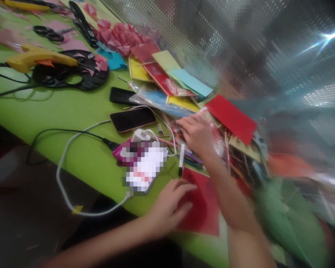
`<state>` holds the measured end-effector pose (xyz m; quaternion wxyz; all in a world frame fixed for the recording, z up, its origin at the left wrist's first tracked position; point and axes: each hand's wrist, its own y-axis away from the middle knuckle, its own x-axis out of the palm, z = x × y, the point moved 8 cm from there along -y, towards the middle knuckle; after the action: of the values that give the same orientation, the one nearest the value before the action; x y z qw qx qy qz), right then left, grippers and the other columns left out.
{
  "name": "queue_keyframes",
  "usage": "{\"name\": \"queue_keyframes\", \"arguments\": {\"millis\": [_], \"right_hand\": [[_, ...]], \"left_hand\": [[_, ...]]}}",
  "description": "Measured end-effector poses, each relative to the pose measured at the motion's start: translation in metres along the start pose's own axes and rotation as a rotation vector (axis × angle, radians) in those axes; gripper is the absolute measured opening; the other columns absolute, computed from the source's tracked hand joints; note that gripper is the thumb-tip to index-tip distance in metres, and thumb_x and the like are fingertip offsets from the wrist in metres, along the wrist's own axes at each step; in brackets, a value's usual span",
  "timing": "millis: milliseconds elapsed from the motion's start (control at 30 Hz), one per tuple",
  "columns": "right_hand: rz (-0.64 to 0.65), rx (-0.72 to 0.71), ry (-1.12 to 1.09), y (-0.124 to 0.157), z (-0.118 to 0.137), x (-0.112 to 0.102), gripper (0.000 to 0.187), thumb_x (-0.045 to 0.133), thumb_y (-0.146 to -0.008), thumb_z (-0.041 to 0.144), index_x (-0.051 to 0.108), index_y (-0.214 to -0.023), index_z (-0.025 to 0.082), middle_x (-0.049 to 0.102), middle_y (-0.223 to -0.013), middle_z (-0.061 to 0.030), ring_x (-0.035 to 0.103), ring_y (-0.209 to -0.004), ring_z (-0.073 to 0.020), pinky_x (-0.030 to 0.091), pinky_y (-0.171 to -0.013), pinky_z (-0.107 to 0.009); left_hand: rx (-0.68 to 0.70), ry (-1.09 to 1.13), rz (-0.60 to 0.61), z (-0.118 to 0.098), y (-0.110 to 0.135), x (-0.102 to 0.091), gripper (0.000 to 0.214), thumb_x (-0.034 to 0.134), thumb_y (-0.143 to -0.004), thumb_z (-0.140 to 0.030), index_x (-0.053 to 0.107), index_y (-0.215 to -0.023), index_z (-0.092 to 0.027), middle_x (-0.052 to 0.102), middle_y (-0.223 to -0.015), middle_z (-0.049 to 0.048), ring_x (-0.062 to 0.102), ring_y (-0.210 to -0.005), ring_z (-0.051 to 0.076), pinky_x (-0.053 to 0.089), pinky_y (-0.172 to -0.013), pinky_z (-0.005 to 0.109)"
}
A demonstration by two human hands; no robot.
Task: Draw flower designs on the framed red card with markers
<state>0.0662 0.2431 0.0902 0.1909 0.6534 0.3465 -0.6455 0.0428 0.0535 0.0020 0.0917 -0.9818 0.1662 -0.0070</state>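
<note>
At the table's near edge, my left hand [171, 203] is open over a square of red paper [202, 217], its fingers stretched across the sheet's left side. Farther up, my right hand [197, 132] reaches into a heap of craft supplies, fingers apart and slightly bent. I make out nothing in its grasp; its fingertips blur into the clutter. A clear plastic packet with red print [216, 136] lies beside that hand. Just below it are a white marker with a black cap [181, 158] and several pens [192, 158].
A lit phone [146, 167] lies by a magenta power strip [120, 152], with a white cable [63, 178] looping past the table edge. Elsewhere are a dark phone [133, 119], a yellow glue gun [41, 59], scissors [51, 33], pink paper flowers [123, 35] and a red envelope [231, 117].
</note>
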Motion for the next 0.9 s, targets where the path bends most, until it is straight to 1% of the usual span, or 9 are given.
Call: {"name": "queue_keyframes", "arguments": {"millis": [133, 233, 333, 400, 467, 567, 633, 767, 900], "right_hand": [[-0.042, 0.029, 0.098, -0.004, -0.016, -0.008, 0.033, 0.062, -0.100, 0.024, 0.073, -0.130, 0.026, 0.065, -0.153, -0.0079, 0.048, -0.145, -0.0357, 0.030, -0.124, -0.060], [0.011, 0.035, 0.137, -0.005, -0.018, 0.002, 0.036, 0.068, -0.096, 0.032, 0.071, -0.132, 0.026, 0.055, -0.163, -0.0097, 0.042, -0.151, -0.0368, 0.027, -0.127, -0.064], [0.041, 0.009, 0.187, -0.006, -0.014, 0.016, 0.040, 0.068, -0.095, 0.031, 0.066, -0.135, 0.028, 0.046, -0.169, -0.0105, 0.038, -0.154, -0.0360, 0.021, -0.128, -0.068], [0.008, 0.028, 0.208, -0.011, -0.016, 0.020, 0.033, 0.064, -0.099, 0.029, 0.067, -0.132, 0.030, 0.049, -0.166, -0.0092, 0.041, -0.151, -0.0346, 0.021, -0.128, -0.069], [-0.054, 0.075, 0.214, -0.018, -0.021, 0.019, 0.024, 0.058, -0.102, 0.029, 0.070, -0.123, 0.030, 0.059, -0.156, -0.0086, 0.047, -0.145, -0.0333, 0.023, -0.126, -0.067], [-0.144, 0.155, 0.207, -0.033, -0.031, 0.011, 0.022, 0.053, -0.103, 0.025, 0.073, -0.111, 0.027, 0.067, -0.141, -0.0093, 0.053, -0.135, -0.0325, 0.026, -0.125, -0.063], [-0.180, 0.198, 0.178, -0.041, -0.038, 0.007, 0.019, 0.056, -0.101, 0.023, 0.074, -0.108, 0.026, 0.070, -0.133, -0.0097, 0.055, -0.131, -0.0325, 0.028, -0.124, -0.061], [-0.189, 0.253, 0.090, -0.053, -0.052, 0.006, 0.014, 0.062, -0.097, 0.022, 0.075, -0.103, 0.024, 0.073, -0.124, -0.0098, 0.058, -0.126, -0.0329, 0.033, -0.121, -0.059], [-0.111, 0.182, -0.062, -0.052, -0.051, 0.002, 0.015, 0.064, -0.094, 0.016, 0.078, -0.096, 0.023, 0.072, -0.136, -0.0097, 0.058, -0.133, -0.0331, 0.041, -0.118, -0.056]], "left_hand": [[0.006, -0.011, -0.009, 0.000, 0.000, -0.001, 0.043, 0.055, -0.100, -0.017, 0.058, -0.142, -0.029, 0.061, -0.139, 0.0098, 0.057, -0.132, 0.025, 0.050, -0.114, 0.047], [0.004, -0.016, -0.011, 0.000, 0.000, -0.001, 0.043, 0.055, -0.100, -0.017, 0.058, -0.142, -0.029, 0.061, -0.139, 0.0102, 0.057, -0.133, 0.026, 0.050, -0.114, 0.048], [0.007, -0.023, -0.008, 0.001, 0.000, 0.000, 0.043, 0.055, -0.100, -0.018, 0.058, -0.142, -0.029, 0.061, -0.139, 0.0098, 0.057, -0.133, 0.026, 0.050, -0.114, 0.048], [0.018, -0.030, -0.013, 0.001, 0.000, 0.000, 0.044, 0.056, -0.100, -0.018, 0.058, -0.142, -0.030, 0.061, -0.139, 0.0093, 0.058, -0.133, 0.025, 0.051, -0.114, 0.047], [0.034, -0.042, -0.024, 0.000, 0.000, 0.000, 0.044, 0.056, -0.100, -0.018, 0.058, -0.142, -0.030, 0.061, -0.139, 0.0089, 0.058, -0.133, 0.025, 0.051, -0.113, 0.046], [0.054, -0.059, -0.033, 0.000, 0.000, -0.001, 0.044, 0.056, -0.100, -0.018, 0.057, -0.142, -0.031, 0.062, -0.138, 0.0089, 0.058, -0.132, 0.025, 0.052, -0.113, 0.046], [0.056, -0.061, -0.034, 0.001, 0.000, -0.002, 0.043, 0.055, -0.101, -0.018, 0.057, -0.142, -0.031, 0.062, -0.138, 0.0090, 0.059, -0.132, 0.025, 0.052, -0.113, 0.046], [0.043, -0.048, -0.027, 0.003, -0.001, -0.001, 0.042, 0.055, -0.101, -0.019, 0.057, -0.142, -0.030, 0.062, -0.138, 0.0096, 0.059, -0.131, 0.025, 0.052, -0.112, 0.046], [0.030, -0.037, -0.021, 0.004, -0.001, -0.001, 0.041, 0.056, -0.101, -0.021, 0.058, -0.141, -0.030, 0.061, -0.138, 0.0102, 0.058, -0.133, 0.026, 0.051, -0.114, 0.047]]}}
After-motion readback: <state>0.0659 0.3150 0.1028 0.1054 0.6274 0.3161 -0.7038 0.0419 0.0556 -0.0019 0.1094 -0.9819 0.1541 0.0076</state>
